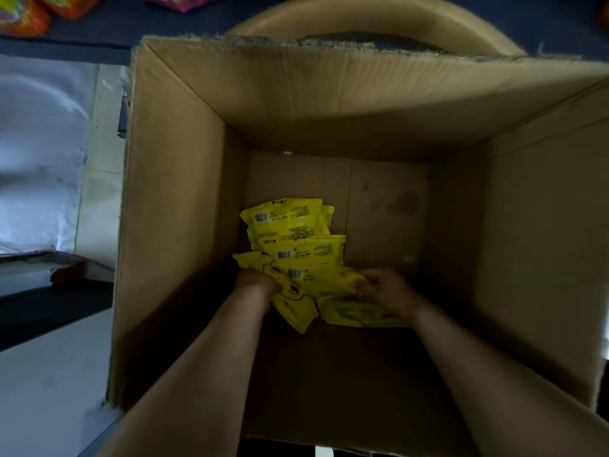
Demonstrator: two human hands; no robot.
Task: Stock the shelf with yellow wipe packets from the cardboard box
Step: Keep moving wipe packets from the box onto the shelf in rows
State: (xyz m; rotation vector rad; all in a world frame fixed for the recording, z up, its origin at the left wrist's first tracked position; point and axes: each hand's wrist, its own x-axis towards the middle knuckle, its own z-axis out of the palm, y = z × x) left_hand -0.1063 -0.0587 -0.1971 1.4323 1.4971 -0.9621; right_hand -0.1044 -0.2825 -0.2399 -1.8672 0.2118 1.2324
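Two bare forearms reach down from the near edge of the frame into a deep cardboard box [171, 225], the left forearm [197, 374] and the right forearm [494, 374] drawing closer together toward the bottom. The box's top flaps are torn off or folded away and its far rim is ragged.

The left hand [255, 282] lies knuckles up on the near left part of a heap of yellow wipe packets [296, 239]. Its fingers curl down into the heap and grip a packet that sticks out below the wrist, printed with a smiling face. The right hand [387, 286] sits just across from it, fingers bent, and pinches the edge of a packet at the heap's right end. Another yellow packet lies flat under that wrist.

The packets all lie on the box floor. Beyond the two hands they overlap loosely, barcode sides up, and lean toward the left wall. To the right of the right hand the cardboard floor shows bare, with a faint dark stain.

Outside the box, to the left of the left arm, is a pale shiny floor [39, 159] with a dark strip across it. Beyond the far rim stands a rounded tan cardboard shape [379, 18]. Orange packages [23, 18] and a pink package [178, 1] show at the far left top edge on a dark surface.
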